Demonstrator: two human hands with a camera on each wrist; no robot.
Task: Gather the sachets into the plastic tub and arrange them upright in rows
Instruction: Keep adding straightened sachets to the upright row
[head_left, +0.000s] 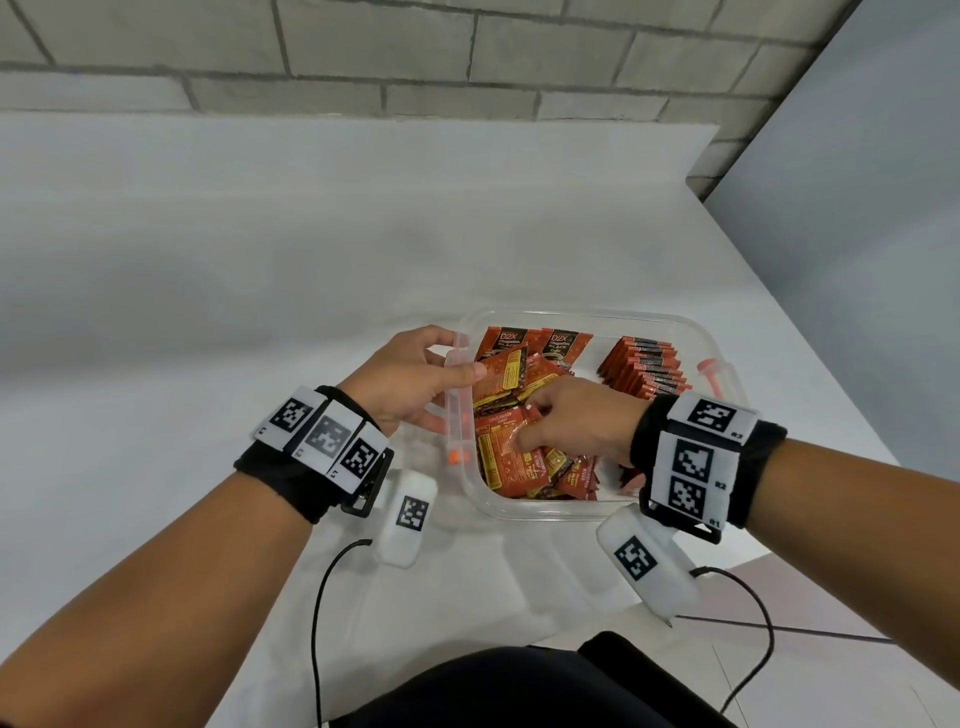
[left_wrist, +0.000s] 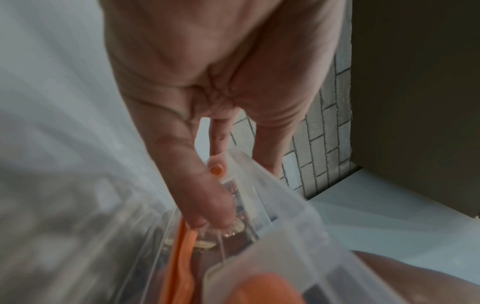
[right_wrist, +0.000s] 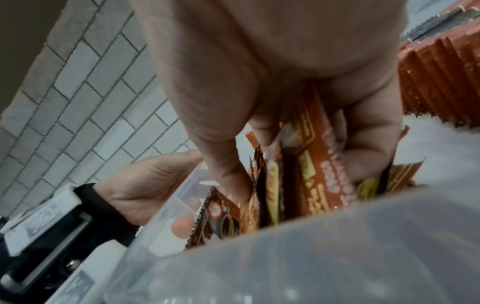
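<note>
A clear plastic tub (head_left: 597, 315) stands on the white table. At its right side a row of orange sachets (head_left: 647, 366) stands upright; in the right wrist view the same row (right_wrist: 441, 72) shows at the top right. A loose heap of sachets (head_left: 506, 462) fills the left half. My left hand (head_left: 453, 358) grips the tub's left rim, thumb over the edge; in the left wrist view the fingers (left_wrist: 207, 205) lie against the clear wall (left_wrist: 275, 205). My right hand (head_left: 530, 423) reaches into the heap and pinches a small bundle of sachets (right_wrist: 319, 185) between thumb and fingers.
Two dark-topped sachets (head_left: 535, 340) lean against the tub's far wall. Orange latches (head_left: 714, 370) sit on the tub's sides. A grey brick wall (head_left: 467, 52) rises behind the table; the table's edge (head_left: 831, 374) runs close on the right. Black cables (head_left: 317, 613) hang from my wrists.
</note>
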